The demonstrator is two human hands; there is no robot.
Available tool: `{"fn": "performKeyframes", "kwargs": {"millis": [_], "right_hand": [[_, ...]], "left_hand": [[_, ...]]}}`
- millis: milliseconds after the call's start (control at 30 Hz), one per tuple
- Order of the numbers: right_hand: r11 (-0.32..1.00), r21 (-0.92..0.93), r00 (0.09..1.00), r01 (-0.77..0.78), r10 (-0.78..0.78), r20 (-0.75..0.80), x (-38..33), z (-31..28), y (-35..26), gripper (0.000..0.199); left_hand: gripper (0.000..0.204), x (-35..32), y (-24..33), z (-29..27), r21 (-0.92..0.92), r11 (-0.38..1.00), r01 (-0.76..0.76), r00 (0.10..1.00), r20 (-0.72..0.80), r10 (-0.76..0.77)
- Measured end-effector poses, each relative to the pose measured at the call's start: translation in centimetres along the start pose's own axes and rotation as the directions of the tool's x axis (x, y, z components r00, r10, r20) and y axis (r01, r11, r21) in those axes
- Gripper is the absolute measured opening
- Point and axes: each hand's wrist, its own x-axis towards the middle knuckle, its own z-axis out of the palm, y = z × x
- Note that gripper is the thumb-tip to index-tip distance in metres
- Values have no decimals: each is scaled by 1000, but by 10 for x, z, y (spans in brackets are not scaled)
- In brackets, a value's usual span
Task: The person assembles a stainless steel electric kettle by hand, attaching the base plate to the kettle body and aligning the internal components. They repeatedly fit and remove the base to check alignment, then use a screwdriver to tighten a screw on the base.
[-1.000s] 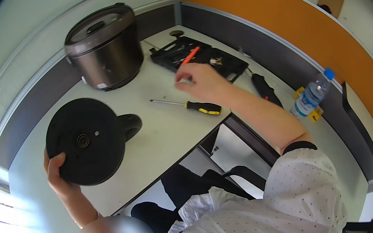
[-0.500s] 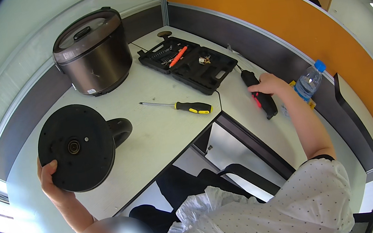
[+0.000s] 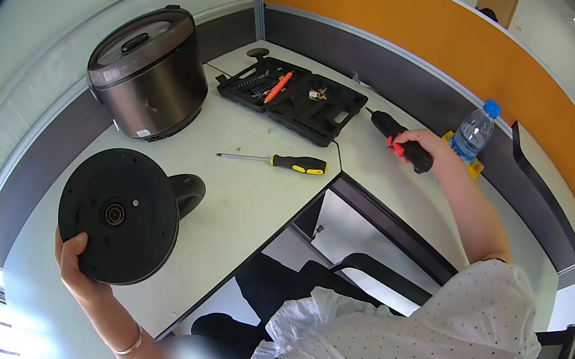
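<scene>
- White corner desk fills my head view, backed by grey and orange partition panels.
- My left hand has its fingers curled around the lower rim of a black kettle, which lies on its side with the round base turned up toward me (the handle rests on the desk, pointing right).
- My right hand is out to the right, fingers wrapped tight around a black electric screwdriver with a red switch; its tip points toward the open black tool case.
- Between the kettle and that case lies a yellow-and-black screwdriver, touched by neither hand.
- Behind the kettle stands a dark rice cooker, lid down.
- Just beside my right hand sits a clear water bottle with a blue cap.
</scene>
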Motion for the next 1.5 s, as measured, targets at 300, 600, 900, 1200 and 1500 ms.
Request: {"fn": "performKeyframes", "kwargs": {"millis": [300, 600, 900, 1200, 1500], "right_hand": [[844, 153, 851, 515, -525, 31, -72, 46, -25, 30], [905, 282, 806, 319, -415, 422, -97, 125, -29, 77], [974, 209, 654, 87, -214, 726, -80, 212, -7, 90], [953, -53, 706, 299, -184, 684, -49, 263, 31, 96], [688, -289, 650, 666, -344, 677, -15, 288, 50, 94]], "left_hand": [[52, 3, -4, -9, -8, 1000, 2, 998, 67, -2], [55, -1, 4, -4, 38, 999, -37, 995, 89, 34], [52, -5, 11, 9, -1, 999, -32, 999, 12, 32], [54, -5, 12, 8, -3, 1000, -23, 1000, -13, 23], [56, -7, 14, 11, 24, 1000, -7, 1000, -7, 7]]}}
